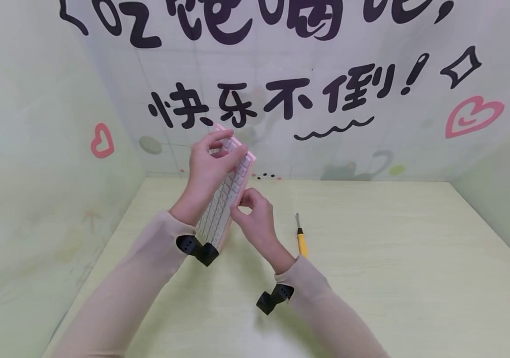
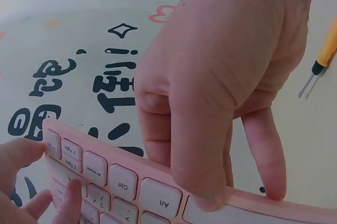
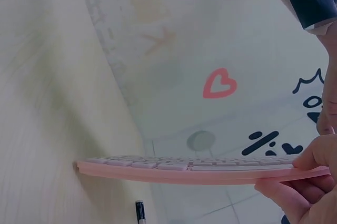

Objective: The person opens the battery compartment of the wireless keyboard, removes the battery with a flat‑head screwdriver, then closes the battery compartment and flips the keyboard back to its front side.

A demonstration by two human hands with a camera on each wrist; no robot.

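A pink keyboard (image 1: 225, 199) with white keys stands tilted on one short end, its lower corner close on the table in the right wrist view. My left hand (image 1: 210, 161) grips the raised end, thumb and fingers at its edges; in the left wrist view its fingers (image 2: 71, 203) lie over the corner keys. My right hand (image 1: 258, 221) pinches the long edge beside the space bar (image 2: 231, 214). In the right wrist view, the thumb and fingers of my right hand (image 3: 310, 195) lie on either side of that edge.
A screwdriver (image 1: 301, 238) with a yellow handle lies on the pale table (image 1: 393, 258), right of my right hand. Behind the table rises a light wall sheet (image 1: 237, 59) with black lettering. A small dark cylinder (image 3: 140, 212) shows beneath the keyboard in the right wrist view.
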